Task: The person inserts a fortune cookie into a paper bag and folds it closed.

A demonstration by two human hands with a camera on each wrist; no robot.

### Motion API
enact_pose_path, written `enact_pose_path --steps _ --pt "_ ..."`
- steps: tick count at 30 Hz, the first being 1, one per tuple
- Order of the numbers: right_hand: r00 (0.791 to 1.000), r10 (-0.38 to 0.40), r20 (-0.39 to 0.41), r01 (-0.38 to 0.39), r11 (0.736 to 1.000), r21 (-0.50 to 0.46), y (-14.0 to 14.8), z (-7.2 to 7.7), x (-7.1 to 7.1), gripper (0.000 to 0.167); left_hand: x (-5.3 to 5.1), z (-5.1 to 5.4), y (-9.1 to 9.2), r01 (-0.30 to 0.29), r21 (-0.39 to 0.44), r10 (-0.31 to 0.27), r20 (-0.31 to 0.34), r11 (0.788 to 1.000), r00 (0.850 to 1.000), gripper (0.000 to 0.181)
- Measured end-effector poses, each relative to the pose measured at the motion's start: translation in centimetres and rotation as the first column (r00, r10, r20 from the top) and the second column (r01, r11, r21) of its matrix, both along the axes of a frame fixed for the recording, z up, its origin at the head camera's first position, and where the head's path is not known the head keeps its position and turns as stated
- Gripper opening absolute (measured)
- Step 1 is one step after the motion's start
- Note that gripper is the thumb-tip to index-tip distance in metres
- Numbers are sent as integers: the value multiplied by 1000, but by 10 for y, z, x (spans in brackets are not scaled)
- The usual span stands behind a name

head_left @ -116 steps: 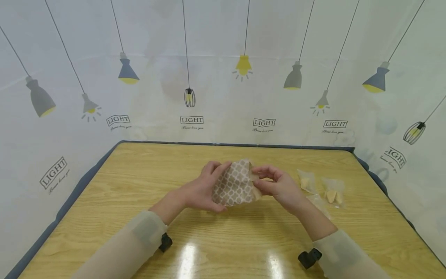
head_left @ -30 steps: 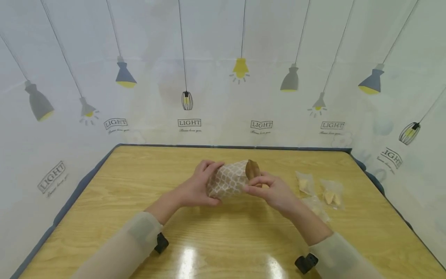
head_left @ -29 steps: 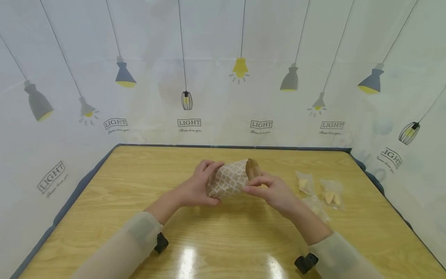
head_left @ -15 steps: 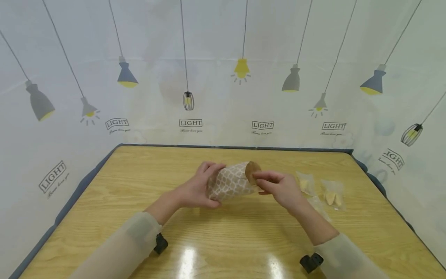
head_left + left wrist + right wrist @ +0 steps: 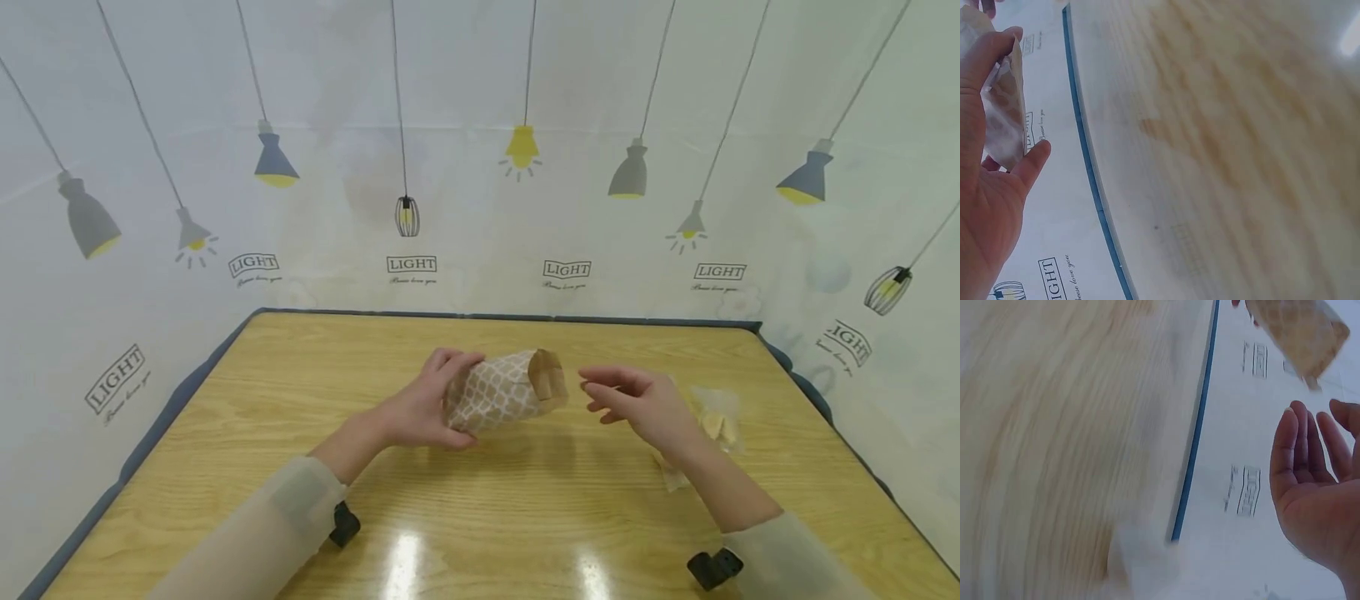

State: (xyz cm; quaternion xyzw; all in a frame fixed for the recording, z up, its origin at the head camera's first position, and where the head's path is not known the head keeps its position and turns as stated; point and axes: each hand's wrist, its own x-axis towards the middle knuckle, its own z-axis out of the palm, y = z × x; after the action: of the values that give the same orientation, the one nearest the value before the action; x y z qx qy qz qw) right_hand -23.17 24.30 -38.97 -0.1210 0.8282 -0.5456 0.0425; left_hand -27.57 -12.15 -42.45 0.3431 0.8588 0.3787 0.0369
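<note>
We see the left hand (image 5: 423, 412) gripping the patterned paper bag (image 5: 491, 392) over the table (image 5: 480, 517), its mouth (image 5: 553, 385) gaping rightward. The right hand (image 5: 652, 408) hangs just beyond — apart, fingers loosely bent, holding nothing. We judge the step as opening the bag; reaching inside calls for a steady left grip.

Room between bag (image 5: 491, 392) and right fingers (image 5: 615, 376) (packets (image 5: 722, 410) seemingly beneath wrist (image 5: 701, 465)).

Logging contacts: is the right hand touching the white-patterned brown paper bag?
Apart: the head view shows yellowish wooden table between the right hand and the paper bag.
</note>
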Motion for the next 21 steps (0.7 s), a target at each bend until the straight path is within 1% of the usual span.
enact_pose_path --steps 3,5,9,12,16,19,21 --pt "1000 14 -21 -13 998 55 28 2 3 43 1 1 -1 -1 -3 1 0 1000 1000 121" --pt "999 24 -22 -22 996 89 48 1 5 43 1 1 -2 -9 -9 9 1 1000 1000 121" --pt "999 36 -17 -33 987 158 87 -5 11 41 2 0 -4 -18 -16 18 4 1000 1000 120" --pt "1000 28 6 -29 977 211 113 -11 17 42 2 -1 -5 -16 -15 17 6 1000 1000 119" --pt "997 3 74 -23 964 265 137 -15 25 46 1 -3 -6 -11 -3 11 5 1000 1000 118" --pt "989 17 147 -57 961 270 148 -19 29 49 1 -4 -7 -8 6 8 6 1000 1000 118" --pt "978 34 206 -88 962 259 153 -23 30 51 1 -4 -7 -6 8 6 10 1000 1000 118"
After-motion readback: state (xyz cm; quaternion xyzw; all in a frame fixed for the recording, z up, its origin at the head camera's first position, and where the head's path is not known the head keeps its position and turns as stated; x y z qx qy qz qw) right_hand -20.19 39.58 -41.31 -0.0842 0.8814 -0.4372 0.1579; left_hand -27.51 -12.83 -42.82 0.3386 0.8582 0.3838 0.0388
